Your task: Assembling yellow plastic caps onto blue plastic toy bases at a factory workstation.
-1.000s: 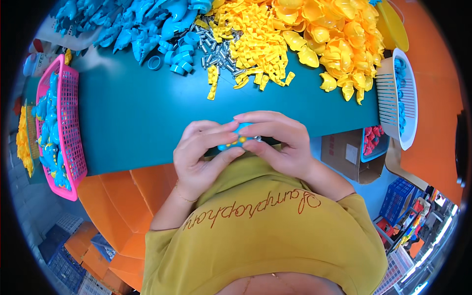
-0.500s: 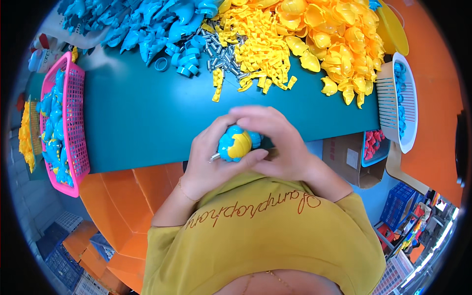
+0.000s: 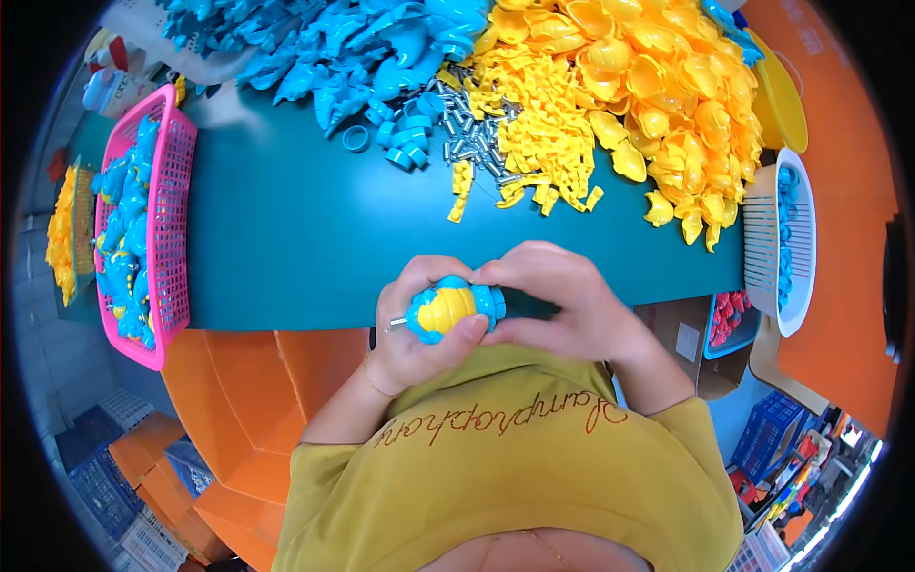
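Observation:
In front of my body, at the near edge of the green table, I hold a small blue and yellow plastic toy figure [image 3: 446, 311]. My left hand [image 3: 405, 334] is wrapped round it, thumb across the yellow front. A thin metal pin [image 3: 396, 322] sticks out of its left end. At the toy's right end sits a ribbed blue ring-like cap [image 3: 491, 303]. My right hand [image 3: 572, 296] reaches round this end, fingertips on the far side and thumb on the near side. Part of the toy is hidden by my left fingers.
On the green table [image 3: 286, 238] lie heaps of blue parts [image 3: 353, 57], metal pins [image 3: 465, 133], small yellow strips [image 3: 548, 124] and yellow shells [image 3: 686, 105]. A pink basket [image 3: 170, 229] of blue-yellow toys stands left, a white basket [image 3: 762, 229] right.
The toy has turned so its capped end points right, and the cap shows more fully. My right fingers have come down from above the toy to its right end. The view has shifted slightly.

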Tool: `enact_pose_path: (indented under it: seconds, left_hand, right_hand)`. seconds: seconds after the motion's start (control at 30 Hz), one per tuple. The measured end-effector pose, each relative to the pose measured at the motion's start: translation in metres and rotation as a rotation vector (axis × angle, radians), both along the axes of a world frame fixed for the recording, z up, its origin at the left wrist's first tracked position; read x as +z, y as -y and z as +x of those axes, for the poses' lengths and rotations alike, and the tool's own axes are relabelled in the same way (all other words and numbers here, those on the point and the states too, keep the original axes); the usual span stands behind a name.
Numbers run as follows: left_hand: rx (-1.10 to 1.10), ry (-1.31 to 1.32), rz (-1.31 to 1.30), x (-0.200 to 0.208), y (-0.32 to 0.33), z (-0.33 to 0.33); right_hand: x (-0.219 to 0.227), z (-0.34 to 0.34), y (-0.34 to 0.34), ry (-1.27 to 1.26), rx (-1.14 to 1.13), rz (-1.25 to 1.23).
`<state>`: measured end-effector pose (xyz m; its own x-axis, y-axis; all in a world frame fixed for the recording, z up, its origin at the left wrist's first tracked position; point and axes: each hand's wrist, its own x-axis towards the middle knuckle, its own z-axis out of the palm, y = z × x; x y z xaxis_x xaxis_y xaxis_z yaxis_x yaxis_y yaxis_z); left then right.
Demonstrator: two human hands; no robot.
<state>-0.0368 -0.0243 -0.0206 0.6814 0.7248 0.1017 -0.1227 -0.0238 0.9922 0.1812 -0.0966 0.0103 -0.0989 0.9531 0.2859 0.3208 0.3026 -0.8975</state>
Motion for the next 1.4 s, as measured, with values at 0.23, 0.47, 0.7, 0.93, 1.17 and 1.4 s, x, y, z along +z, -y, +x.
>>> enact_pose_path:
  seconds: [0.23,0.47,0.7,0.93,1.17,1.4]
  left_hand:
    - [0.367,0.078,-0.235,0.005,-0.012,-0.002]
    - [0.446,-0.001,-0.177,0.016,-0.014,-0.013]
    - [0.403,0.130,-0.471,0.022,-0.016,-0.015]
    - [0.126,0.252,-0.544,0.014,-0.016,-0.008]
    - [0.127,0.096,-0.354,0.023,-0.005,-0.002]
    - [0.053,0.203,-0.279,0.005,0.003,0.003]
  right_hand:
    - [0.016,0.011,-0.087,0.381,-0.087,0.009]
    - [0.008,-0.014,-0.136,1.020,-0.051,0.265]
    - [0.021,-0.006,-0.103,0.671,0.014,0.243]
    - [0.023,-0.008,-0.041,-0.048,0.010,-0.099]
    - [0.006,-0.001,-0.021,0.127,-0.025,0.257]
    - [-0.010,0.003,-0.016,-0.125,0.030,0.145]
